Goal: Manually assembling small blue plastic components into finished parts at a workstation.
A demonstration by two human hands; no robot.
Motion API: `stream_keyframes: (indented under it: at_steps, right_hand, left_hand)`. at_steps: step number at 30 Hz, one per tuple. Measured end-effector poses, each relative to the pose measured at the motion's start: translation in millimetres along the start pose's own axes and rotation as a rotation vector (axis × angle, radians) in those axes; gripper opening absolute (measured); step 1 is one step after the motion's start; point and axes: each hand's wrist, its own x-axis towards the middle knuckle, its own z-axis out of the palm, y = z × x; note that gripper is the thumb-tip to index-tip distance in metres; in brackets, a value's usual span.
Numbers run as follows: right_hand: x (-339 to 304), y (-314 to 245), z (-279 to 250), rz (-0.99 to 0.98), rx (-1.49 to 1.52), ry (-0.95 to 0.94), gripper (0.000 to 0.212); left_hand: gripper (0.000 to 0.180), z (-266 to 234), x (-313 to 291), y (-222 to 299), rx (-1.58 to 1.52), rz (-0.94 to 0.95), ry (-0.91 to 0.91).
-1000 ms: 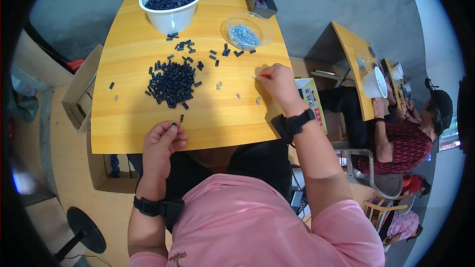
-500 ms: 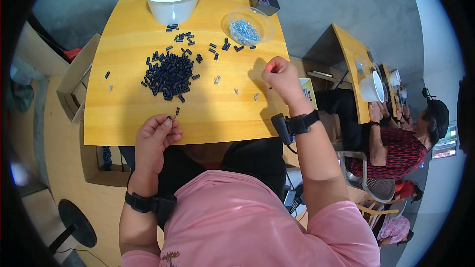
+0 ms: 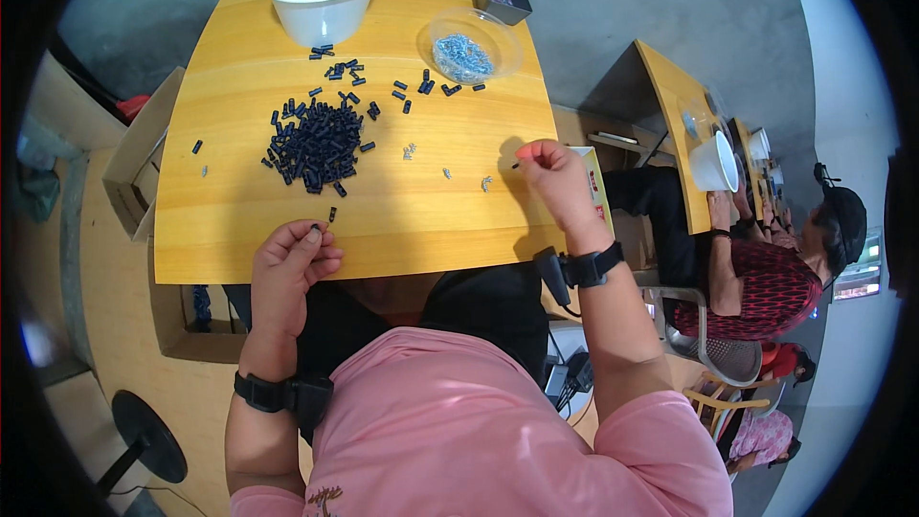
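Near the table's front edge, my left hand [image 3: 292, 268] pinches a small black piece [image 3: 316, 227] between thumb and forefinger; only its tip shows. Over the right side of the table, my right hand [image 3: 557, 180] has its fingers closed, with a tiny dark piece [image 3: 516, 166] poking out from the fingertips. A loose black cylindrical piece [image 3: 332, 214] lies just beyond my left hand. Farther in is a heap of such black pieces [image 3: 316, 146]. Small silvery metal bits [image 3: 486, 184] lie in little groups to the left of my right hand.
A white bucket [image 3: 316, 21] full of black pieces stands at the table's far left. Beside it are a clear bowl [image 3: 507, 56] of silvery bits and a dark box [image 3: 512, 11]. An open carton [image 3: 196, 347] sits below left. A person [image 3: 756, 292] works at another table on the right.
My right hand has moved slightly nearer to me, and the dark piece at its fingertips now shows. My left hand keeps its pinch. The whole view has shifted a little.
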Motion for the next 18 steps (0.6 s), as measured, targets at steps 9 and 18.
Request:
stream_keyframes:
  at_steps: [9,18]
  right_hand:
    - [-25.5,-8.0,6.4,-0.249,-0.54,-0.029,0.014]
    - [-11.0,0.9,-14.1,-0.307,-0.593,0.046,0.009]
  left_hand:
    - [0.016,-0.8,-0.5,-0.8,-0.003,0.006,0.0]
    - [0.016,0.2,-0.4,-0.1,0.0,0.011,0.003]
